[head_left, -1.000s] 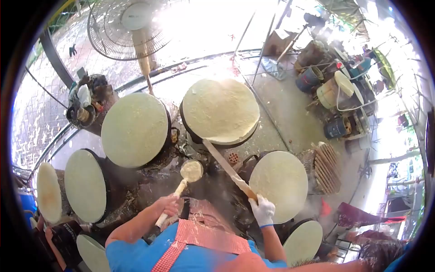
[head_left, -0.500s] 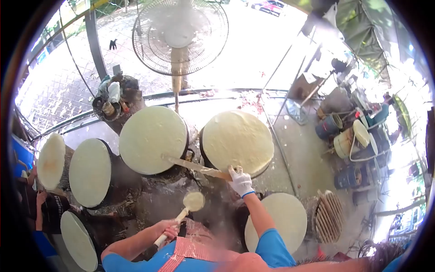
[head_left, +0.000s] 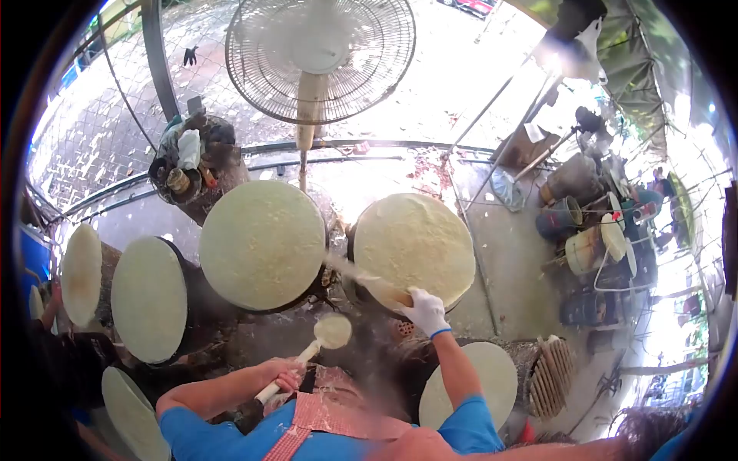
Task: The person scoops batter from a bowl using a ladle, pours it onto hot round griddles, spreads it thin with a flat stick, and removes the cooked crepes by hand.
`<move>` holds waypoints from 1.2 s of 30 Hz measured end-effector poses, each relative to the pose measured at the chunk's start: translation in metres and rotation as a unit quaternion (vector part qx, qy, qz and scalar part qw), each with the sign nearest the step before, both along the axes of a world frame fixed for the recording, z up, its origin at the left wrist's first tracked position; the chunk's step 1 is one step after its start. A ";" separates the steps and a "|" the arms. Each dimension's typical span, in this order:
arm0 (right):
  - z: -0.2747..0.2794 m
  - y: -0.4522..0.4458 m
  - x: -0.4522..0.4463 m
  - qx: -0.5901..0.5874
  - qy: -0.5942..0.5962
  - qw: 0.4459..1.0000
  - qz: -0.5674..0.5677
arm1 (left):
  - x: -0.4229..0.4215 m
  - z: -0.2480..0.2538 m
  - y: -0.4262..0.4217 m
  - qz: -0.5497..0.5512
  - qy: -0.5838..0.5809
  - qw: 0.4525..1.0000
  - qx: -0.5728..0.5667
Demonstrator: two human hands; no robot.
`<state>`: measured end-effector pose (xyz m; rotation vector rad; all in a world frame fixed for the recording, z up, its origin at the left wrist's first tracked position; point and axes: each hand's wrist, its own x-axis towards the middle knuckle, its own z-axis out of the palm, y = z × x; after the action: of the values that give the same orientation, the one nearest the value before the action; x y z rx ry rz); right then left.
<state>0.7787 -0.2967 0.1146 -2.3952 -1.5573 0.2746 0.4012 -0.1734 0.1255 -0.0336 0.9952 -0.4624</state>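
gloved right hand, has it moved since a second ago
Yes, forward: the gloved right hand was beside the lower right pale disc; now, in the head view, it is at the near edge of the upper right pale disc.

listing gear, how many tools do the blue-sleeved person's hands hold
2: a ladle in the bare left hand, and a flat spreader in the gloved right hand; none seems hidden.

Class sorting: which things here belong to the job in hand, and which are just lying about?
In the job:
long, flat, pale spatula, in the white-gloved right hand
pale, round-headed ladle, in the bare left hand
pale, round, batter-like sheets

Probably lying about:
black glove by the wire fence
blue-grey, cylindrical bucket
pale, translucent plastic bag
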 end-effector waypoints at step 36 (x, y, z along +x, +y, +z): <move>-0.011 -0.045 -0.051 0.116 0.664 0.651 -0.349 | 0.178 -0.024 0.126 0.194 -0.190 0.949 0.162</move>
<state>0.7279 -0.3420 0.1034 -1.5164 0.0411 1.1747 0.5793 -0.0470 0.1011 0.1488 0.6504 0.0619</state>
